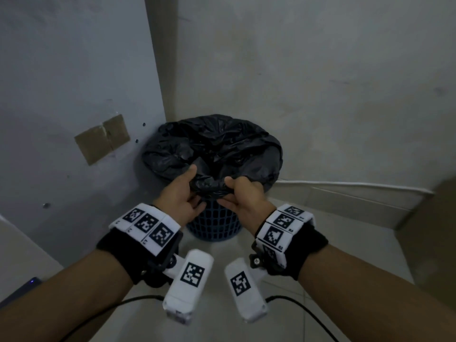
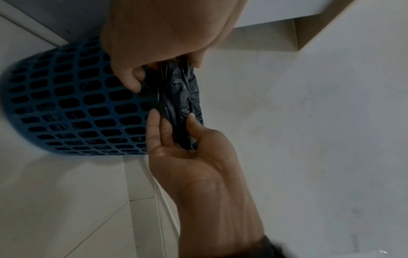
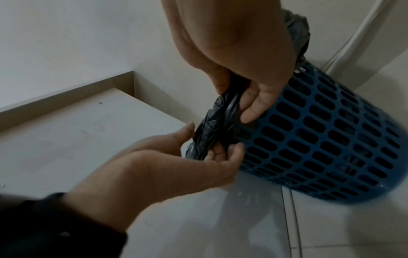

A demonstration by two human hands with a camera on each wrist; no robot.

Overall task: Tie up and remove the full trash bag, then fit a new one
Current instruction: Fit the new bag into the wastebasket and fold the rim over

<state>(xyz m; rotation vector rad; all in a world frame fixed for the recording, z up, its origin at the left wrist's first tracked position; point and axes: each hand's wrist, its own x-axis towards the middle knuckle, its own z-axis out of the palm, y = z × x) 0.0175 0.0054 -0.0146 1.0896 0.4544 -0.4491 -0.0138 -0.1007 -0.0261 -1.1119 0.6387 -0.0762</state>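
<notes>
Head view: blue basket (image 1: 213, 224) stands in corner, black trash bag (image 1: 212, 144) draped over its rim; left hand (image 1: 181, 193) and right hand (image 1: 244, 196) pinch gathered near edge; untied, unremoved; new bag unfitted.

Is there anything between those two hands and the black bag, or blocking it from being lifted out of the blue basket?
Nothing visible. The left hand and right hand already pinch the gathered near edge of the black trash bag, which is draped over the blue basket. The space above the bag looks open.
</notes>
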